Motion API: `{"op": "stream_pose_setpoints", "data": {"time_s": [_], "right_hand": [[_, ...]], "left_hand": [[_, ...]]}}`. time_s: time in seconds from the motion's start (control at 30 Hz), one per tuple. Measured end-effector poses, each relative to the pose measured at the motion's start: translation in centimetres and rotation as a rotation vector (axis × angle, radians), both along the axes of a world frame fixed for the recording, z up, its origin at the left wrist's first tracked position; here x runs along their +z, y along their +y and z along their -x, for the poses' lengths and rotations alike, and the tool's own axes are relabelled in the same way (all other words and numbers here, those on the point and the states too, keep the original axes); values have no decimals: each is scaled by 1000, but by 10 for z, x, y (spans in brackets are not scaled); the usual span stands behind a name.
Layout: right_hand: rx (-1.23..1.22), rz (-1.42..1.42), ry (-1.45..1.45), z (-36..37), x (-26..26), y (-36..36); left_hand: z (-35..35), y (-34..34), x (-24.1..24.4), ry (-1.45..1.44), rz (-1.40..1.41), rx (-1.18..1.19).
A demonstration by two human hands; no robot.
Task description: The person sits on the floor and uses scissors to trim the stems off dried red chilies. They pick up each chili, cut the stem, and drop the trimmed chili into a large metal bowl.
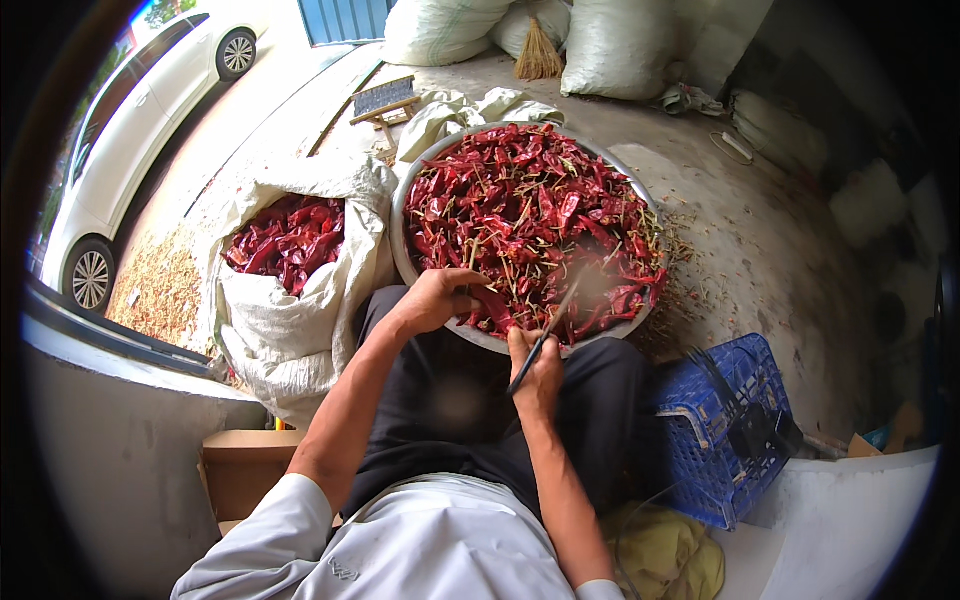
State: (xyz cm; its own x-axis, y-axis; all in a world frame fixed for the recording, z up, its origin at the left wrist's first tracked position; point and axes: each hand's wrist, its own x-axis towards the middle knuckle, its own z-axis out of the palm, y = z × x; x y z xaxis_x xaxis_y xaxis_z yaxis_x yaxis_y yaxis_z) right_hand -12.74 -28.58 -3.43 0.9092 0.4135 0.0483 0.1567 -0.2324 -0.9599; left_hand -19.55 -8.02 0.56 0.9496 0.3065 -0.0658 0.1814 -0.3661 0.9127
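A wide metal basin (399, 232) heaped with dried red chili peppers (495, 195), many with stems, rests before my knees. Over its near rim, my left hand (442, 300) pinches one dried red pepper (495, 309) by its upper end. The lower end of that pepper meets the fingertips of my right hand (537, 364). My right hand also grips a thin tool with a dark handle (531, 364) and a narrow shaft slanting up over the peppers; its exact kind is unclear. Left of the basin, a white woven sack (300, 330) stands with its mouth rolled down, holding red peppers (292, 236).
A blue plastic crate (724, 427) is at my right, near a yellow-green cloth (667, 551). A cardboard box (247, 465) sits at lower left. Stem debris (686, 255) lies beside the basin. Farther off are a small stool (385, 97), full white sacks (622, 45), a straw broom (538, 56) and a white car (142, 112).
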Motion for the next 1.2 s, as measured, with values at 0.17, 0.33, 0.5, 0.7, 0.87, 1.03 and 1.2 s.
{"op": "stream_pose_setpoints", "data": {"time_s": [0.17, 0.33, 0.5, 0.7, 0.87, 1.03, 1.2], "right_hand": [[45, -260, 192, -28, -14, 22], [-67, -614, 472, -43, 4, 39], [-23, -601, 459, -40, 13, 37], [99, -107, 7, -28, -8, 36], [291, 214, 12, -11, 10, 14], [360, 349, -234, 7, 16, -9], [340, 459, -300, 16, 17, -8]], "left_hand": [[-29, -9, 12, -278, -443, -136], [-51, -4, 12, -473, 13, 436], [-39, -20, -5, -166, 182, 315], [-29, -48, -14, -215, 684, 279], [-14, -38, -11, -279, 696, 432], [3, -21, -21, -343, 614, 493], [14, -23, -23, -254, 514, 495]]}}
